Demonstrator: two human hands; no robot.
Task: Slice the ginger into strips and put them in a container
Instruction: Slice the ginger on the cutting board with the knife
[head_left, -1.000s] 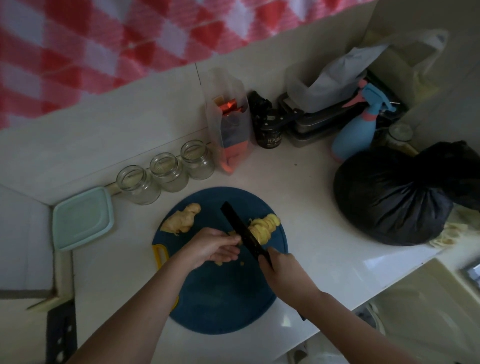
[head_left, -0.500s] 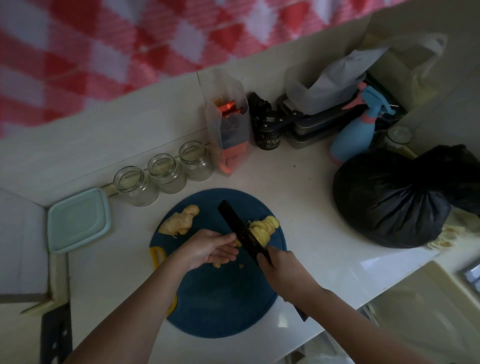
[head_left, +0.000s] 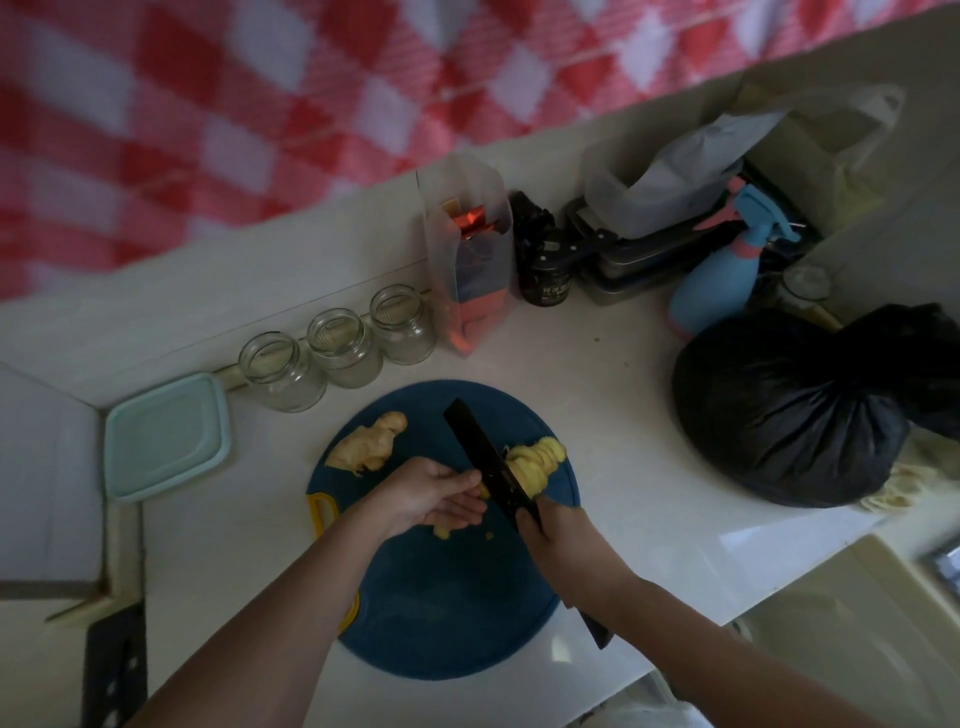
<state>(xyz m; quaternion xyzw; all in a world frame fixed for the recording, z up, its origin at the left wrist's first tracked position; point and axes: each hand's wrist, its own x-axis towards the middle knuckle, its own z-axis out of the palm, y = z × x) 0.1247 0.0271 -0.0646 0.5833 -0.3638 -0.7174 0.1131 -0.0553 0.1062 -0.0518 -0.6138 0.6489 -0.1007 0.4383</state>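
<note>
Ginger piece (head_left: 442, 531) mostly under left grip (head_left: 426, 493); knife handle (head_left: 596, 630) mostly inside right grip (head_left: 563, 538).

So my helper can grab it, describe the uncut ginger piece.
Find the round blue cutting board on the white counter. Near its far left edge, beyond the left hand, lies the uncut ginger piece. Unlike the fanned slices right of the black knife, it is one knobbly lump.

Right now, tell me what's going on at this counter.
A person is slicing ginger on a round dark-blue cutting board. The right hand grips a black knife; the left hand holds a small yellow ginger piece against its blade. A pile of cut slices lies right of the blade, and a larger ginger chunk waits at the board's far left.
</note>
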